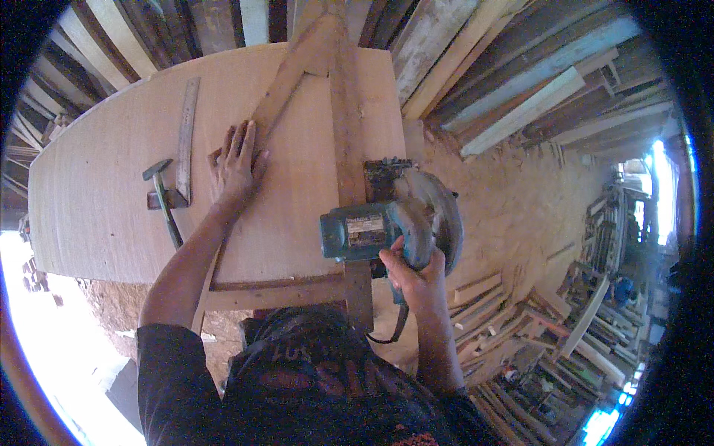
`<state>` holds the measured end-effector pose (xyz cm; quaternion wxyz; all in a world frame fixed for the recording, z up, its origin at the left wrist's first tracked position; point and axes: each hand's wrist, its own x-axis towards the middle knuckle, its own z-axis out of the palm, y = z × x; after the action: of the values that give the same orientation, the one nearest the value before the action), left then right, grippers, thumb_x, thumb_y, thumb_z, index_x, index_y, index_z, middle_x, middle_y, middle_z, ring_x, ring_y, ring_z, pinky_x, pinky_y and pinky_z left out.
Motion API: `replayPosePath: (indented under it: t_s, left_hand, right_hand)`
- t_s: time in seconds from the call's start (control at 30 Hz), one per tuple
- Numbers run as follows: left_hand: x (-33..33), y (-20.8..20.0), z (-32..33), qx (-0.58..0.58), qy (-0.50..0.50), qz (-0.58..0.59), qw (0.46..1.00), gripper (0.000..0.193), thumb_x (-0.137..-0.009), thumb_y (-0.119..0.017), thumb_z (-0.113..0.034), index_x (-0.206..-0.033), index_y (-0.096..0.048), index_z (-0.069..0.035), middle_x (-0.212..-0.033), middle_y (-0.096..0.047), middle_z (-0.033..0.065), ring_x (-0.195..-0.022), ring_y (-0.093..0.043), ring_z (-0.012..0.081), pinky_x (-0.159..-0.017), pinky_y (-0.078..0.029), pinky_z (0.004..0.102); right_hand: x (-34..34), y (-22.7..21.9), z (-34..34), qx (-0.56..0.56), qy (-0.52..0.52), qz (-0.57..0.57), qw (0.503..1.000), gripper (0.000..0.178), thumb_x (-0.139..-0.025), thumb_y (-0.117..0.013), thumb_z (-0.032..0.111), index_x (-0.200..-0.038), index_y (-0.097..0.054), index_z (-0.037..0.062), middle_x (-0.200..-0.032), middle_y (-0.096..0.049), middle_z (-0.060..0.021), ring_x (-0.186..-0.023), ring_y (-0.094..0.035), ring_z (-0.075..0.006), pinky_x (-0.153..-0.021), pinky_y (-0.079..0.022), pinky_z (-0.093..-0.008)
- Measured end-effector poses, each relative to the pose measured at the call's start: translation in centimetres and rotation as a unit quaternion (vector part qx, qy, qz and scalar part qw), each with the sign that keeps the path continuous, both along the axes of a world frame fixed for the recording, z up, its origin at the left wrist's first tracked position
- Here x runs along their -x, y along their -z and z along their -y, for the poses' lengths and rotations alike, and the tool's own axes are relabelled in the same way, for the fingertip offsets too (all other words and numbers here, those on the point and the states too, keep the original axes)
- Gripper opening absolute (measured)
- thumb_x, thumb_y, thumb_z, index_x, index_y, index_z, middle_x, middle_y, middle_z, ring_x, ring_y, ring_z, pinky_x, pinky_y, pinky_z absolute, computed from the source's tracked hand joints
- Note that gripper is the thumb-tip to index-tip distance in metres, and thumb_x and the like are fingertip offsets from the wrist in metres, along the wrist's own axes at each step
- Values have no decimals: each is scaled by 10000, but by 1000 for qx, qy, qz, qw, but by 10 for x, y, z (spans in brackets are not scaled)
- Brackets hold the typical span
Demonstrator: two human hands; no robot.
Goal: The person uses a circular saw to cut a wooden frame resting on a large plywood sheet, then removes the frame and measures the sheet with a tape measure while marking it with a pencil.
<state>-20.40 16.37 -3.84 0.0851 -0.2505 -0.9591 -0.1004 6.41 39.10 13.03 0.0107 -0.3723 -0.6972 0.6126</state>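
Observation:
My right hand (418, 269) is wrapped round the rear handle of a teal circular saw (366, 229). The saw's base rests at the right edge of a pale wooden panel (297, 156), its body lying over a straight wooden strip (344, 126). That strip runs lengthwise along the panel. A slanting wooden piece (286, 93) meets it at the far end. My left hand (238, 163) lies on the slanting piece with its fingers stretched out. Left of it are a small hammer (158, 178) and a metal try square (187, 134). The saw's blade edge is hidden.
Long planks (520, 111) are stacked beyond the panel and at the far right. Wood offcuts (483, 308) litter the sawdust-covered floor (513, 201) on the right. A black power cord (394, 334) hangs from the saw near my body.

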Motion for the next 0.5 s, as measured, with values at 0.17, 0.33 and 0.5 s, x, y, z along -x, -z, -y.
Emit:
replayPosePath:
  t_s: [0.17,0.33,0.5]
  left_hand:
    - [1,-2,-1,-7,12,4,1000,670,-1025,-568,-417,-1592,-365,-124,-1607,-441,99,-1489,-402,293,-1122,-345,523]
    - [1,0,-1,3,5,11,1000,652,-1027,-564,-411,-1582,-382,-120,-1593,-458,110,-1477,-417,314,-1103,-361,537]
    - [0,-4,-2,-19,5,23,1000,626,-1028,-566,-400,-1567,-411,-121,-1579,-473,114,-1468,-430,325,-1094,-364,548]
  right_hand:
    - [13,5,-5,-18,-4,-14,1000,170,-881,-780,81,-957,-629,63,-712,-597,19,-551,-516,-71,-501,-389,-250]
    - [25,3,-7,2,8,-28,1000,173,-887,-773,72,-968,-621,64,-701,-586,15,-536,-498,-74,-492,-381,-254]
    - [36,1,-10,24,6,-27,999,182,-888,-769,65,-975,-608,63,-693,-573,18,-528,-482,-77,-485,-374,-257]
